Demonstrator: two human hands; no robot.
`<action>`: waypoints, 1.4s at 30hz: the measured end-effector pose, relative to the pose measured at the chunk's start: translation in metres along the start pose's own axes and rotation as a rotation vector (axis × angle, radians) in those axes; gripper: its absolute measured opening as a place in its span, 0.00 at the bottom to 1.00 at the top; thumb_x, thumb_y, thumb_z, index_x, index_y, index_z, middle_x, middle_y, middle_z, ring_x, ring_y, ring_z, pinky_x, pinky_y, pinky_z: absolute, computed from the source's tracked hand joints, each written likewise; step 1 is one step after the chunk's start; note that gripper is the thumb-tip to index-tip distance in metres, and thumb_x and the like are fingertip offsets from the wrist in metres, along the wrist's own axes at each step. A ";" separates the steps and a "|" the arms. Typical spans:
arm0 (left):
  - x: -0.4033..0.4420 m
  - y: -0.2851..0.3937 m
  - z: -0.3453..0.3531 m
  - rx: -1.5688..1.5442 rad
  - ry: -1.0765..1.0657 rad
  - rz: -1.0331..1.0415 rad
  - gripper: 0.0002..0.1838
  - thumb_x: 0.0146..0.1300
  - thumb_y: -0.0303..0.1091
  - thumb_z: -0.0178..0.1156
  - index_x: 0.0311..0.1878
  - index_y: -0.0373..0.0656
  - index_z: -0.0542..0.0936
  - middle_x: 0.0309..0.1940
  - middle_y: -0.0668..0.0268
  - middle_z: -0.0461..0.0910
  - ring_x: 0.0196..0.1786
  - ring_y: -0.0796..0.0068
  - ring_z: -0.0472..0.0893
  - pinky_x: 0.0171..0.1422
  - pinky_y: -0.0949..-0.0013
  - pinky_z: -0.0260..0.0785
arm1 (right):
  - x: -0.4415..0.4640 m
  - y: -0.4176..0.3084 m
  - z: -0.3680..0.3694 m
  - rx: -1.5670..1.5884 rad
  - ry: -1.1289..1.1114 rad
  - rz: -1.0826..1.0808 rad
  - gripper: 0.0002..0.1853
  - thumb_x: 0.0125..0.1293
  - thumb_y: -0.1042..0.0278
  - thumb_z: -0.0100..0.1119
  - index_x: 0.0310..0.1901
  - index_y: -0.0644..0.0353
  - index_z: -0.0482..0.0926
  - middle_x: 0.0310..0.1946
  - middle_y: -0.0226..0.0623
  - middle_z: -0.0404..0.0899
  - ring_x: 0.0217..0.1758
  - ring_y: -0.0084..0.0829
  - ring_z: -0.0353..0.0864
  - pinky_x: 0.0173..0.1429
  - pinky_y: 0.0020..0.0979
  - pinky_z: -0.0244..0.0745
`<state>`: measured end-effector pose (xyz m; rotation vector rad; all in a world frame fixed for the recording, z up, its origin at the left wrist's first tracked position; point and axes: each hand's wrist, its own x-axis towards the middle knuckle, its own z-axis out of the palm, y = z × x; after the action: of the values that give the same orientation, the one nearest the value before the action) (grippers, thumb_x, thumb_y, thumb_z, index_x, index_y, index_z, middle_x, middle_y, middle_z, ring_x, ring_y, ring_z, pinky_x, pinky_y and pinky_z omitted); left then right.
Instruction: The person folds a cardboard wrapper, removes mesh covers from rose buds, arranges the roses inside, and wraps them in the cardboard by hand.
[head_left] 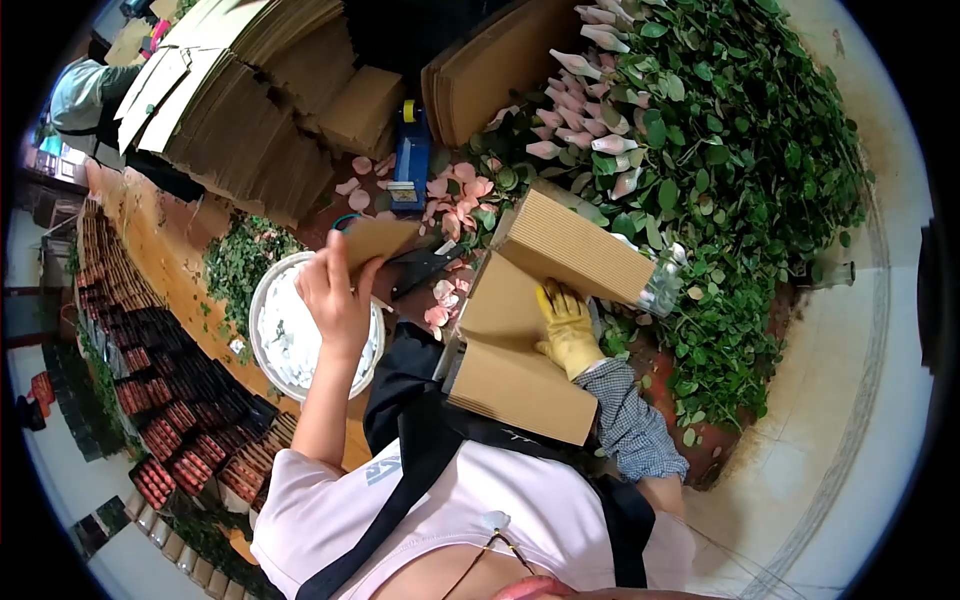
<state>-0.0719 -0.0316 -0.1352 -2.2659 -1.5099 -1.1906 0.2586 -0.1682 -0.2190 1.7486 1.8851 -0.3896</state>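
My left hand [336,292], bare, is raised above the edge of a white tub. Its thumb and fingers pinch a small brown cardboard piece [382,242]. My right hand [567,325], in a yellow glove, lies palm down on a folded corrugated cardboard sheet [510,305] over my lap. Its fingers are stretched out on the card, one flap standing up beyond them. A clear plastic-wrapped end [662,285] shows by the far flap. A black tool [425,266], possibly scissors or a stapler, lies between my hands.
The white tub [257,330] holds crumpled white material. Behind are a blue tape dispenser [410,165], loose pink petals [462,195] and stacked cardboard [230,120]. Pink wrapped roses [580,110] and leafy stems [730,170] pile at the right. A person [90,100] is far left.
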 end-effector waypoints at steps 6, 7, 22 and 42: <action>0.024 0.030 -0.019 -0.046 0.115 0.323 0.20 0.55 0.22 0.71 0.51 0.50 0.85 0.40 0.69 0.84 0.40 0.70 0.76 0.47 0.65 0.65 | -0.010 0.007 0.000 0.180 0.252 -0.070 0.49 0.61 0.52 0.66 0.78 0.58 0.51 0.75 0.49 0.59 0.75 0.47 0.60 0.77 0.47 0.55; 0.027 0.035 -0.022 -0.046 0.113 0.329 0.20 0.55 0.22 0.71 0.51 0.50 0.85 0.40 0.69 0.84 0.40 0.70 0.76 0.47 0.65 0.65 | -0.004 0.009 0.017 0.186 0.254 -0.069 0.49 0.61 0.52 0.66 0.78 0.58 0.51 0.75 0.49 0.59 0.75 0.47 0.60 0.77 0.47 0.55; 0.050 0.047 -0.035 0.017 0.281 0.630 0.13 0.62 0.56 0.66 0.47 0.70 0.89 0.49 0.78 0.81 0.45 0.76 0.69 0.47 0.73 0.61 | -0.008 0.006 -0.011 0.124 0.016 -0.019 0.58 0.58 0.37 0.68 0.80 0.56 0.45 0.80 0.41 0.49 0.82 0.43 0.46 0.84 0.44 0.41; -0.068 0.083 0.142 -0.656 -1.079 -0.306 0.15 0.69 0.40 0.64 0.40 0.34 0.79 0.29 0.51 0.81 0.33 0.62 0.82 0.38 0.61 0.72 | -0.008 0.003 0.001 0.231 0.175 0.001 0.59 0.50 0.44 0.76 0.79 0.54 0.51 0.78 0.41 0.53 0.80 0.42 0.51 0.82 0.43 0.45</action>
<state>0.0605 -0.0427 -0.2540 -3.5670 -2.0309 -0.4832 0.2619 -0.1747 -0.2145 1.9906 2.0284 -0.4839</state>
